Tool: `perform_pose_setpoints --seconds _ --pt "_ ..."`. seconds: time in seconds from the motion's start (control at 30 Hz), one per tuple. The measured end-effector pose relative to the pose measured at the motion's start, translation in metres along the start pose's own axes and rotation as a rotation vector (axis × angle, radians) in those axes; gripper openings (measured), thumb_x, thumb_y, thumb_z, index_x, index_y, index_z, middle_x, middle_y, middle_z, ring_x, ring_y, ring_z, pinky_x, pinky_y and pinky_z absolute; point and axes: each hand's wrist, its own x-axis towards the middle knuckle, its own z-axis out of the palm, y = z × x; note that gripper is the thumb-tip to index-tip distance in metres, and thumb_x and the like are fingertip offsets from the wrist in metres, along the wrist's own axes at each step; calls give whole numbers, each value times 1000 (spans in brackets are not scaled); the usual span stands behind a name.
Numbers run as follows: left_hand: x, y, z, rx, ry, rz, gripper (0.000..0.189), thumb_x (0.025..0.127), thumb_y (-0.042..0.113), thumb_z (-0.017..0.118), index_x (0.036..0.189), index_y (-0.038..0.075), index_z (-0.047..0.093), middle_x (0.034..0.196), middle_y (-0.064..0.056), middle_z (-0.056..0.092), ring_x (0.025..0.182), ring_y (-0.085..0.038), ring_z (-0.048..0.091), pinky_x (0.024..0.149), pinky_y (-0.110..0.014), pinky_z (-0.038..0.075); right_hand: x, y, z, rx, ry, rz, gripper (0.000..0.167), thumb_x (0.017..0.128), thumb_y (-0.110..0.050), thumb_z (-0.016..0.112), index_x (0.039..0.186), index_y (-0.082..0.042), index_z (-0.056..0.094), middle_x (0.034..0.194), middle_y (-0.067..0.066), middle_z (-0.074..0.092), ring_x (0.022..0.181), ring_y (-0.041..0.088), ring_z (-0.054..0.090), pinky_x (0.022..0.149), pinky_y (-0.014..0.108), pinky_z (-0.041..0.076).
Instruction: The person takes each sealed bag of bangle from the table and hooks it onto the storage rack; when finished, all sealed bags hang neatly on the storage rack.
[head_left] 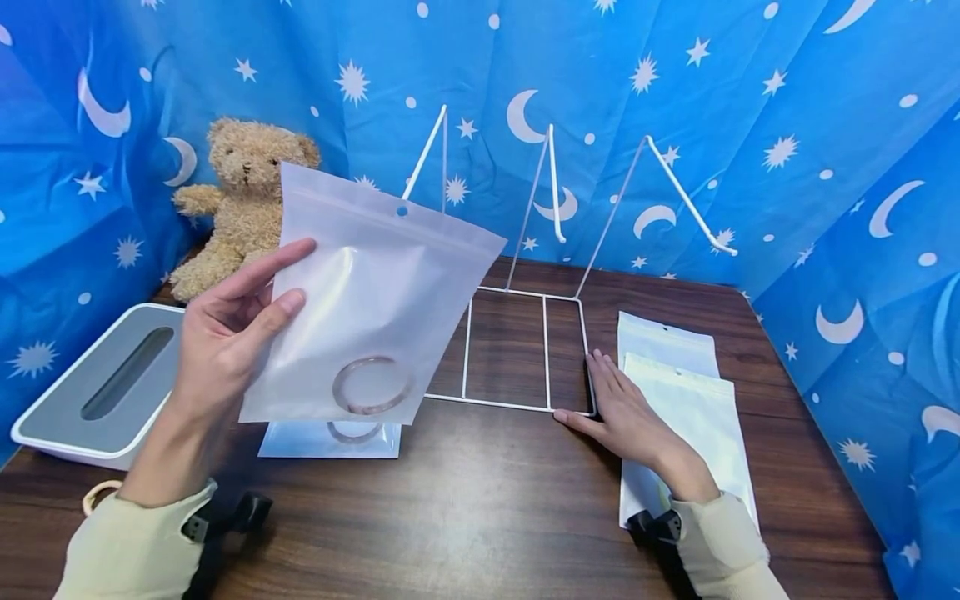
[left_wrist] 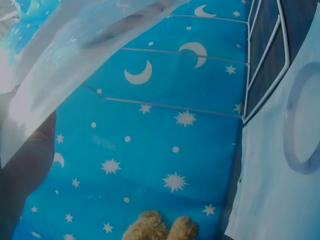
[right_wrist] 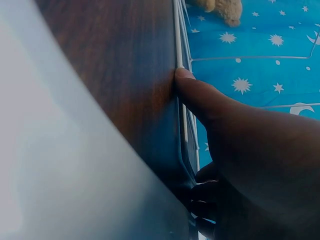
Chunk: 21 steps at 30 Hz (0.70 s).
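The bag (head_left: 367, 283), white and glossy, is held above the left middle of the table (head_left: 465, 517), its top edge sloping down to the right; a small hole lies near that edge, and a ring (head_left: 340, 387) shows through its lower right part. The left hand (head_left: 225, 333) grips the bag by its left edge, thumb and forefinger on the front face, the remaining fingers partly hidden. Beneath, and mostly covered from view, a second bag (head_left: 300, 442) lies on the table, part of another ring showing in it. Behind the held bag stands the rack (head_left: 547, 358), of white wire: a flat base grid and three bent arms, its left part hidden. The right hand (head_left: 626, 421) rests at the rack's near right corner, fingers extended along the side bar, thumb touching the near bar, nothing in its grasp. Just to the right lie two white packets (head_left: 686, 408), the nearer overlapping the farther. At far left sits a bear (head_left: 247, 204); nearer, a grey-topped box (head_left: 75, 371) with a long slot; nearer still, a tan hoop (head_left: 87, 500), partly concealed by the left forearm. A blue curtain (head_left: 450, 50) with moons and stars encloses the far side.
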Motion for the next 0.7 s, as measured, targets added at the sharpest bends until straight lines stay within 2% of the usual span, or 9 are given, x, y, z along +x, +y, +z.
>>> perform_pose_setpoints --seconds 0.13,0.3,0.4,0.5,0.7 --pt "3 -4 -2 1 4 -18 43 91 -15 56 133 -11 54 133 -24 56 92 -26 68 66 -28 57 0 2 -3 -7 5 2 106 90 -69 51 154 6 11 160 25 8 147 39 6 115 55 12" --pt "12 -13 1 3 2 -48 43 92 -10 59 135 -6 55 137 -21 54 99 -27 66 71 -28 57 -2 6 -6 -17 9 5 106 90 -69 51 154 6 11 160 25 9 147 39 6 115 55 12" --pt "26 -24 5 -47 3 -36 43 92 -9 60 135 -6 55 139 -20 53 105 -28 63 75 -27 56 -4 7 -6 -13 18 4 106 90 -68 51 154 6 11 160 25 9 147 39 6 115 55 12" --pt "45 -38 8 -102 8 -5 44 91 -12 59 134 -6 55 139 -19 53 109 -28 60 79 -26 54 -5 7 -5 -3 29 -9 104 91 -66 52 153 7 12 159 25 9 146 40 7 115 55 12" --pt "81 -67 10 -83 41 54 42 91 -12 59 132 -3 58 140 -15 54 127 -27 49 92 -26 47 -5 1 1 12 35 -36 102 92 -64 53 153 8 13 159 26 11 146 40 8 114 56 14"
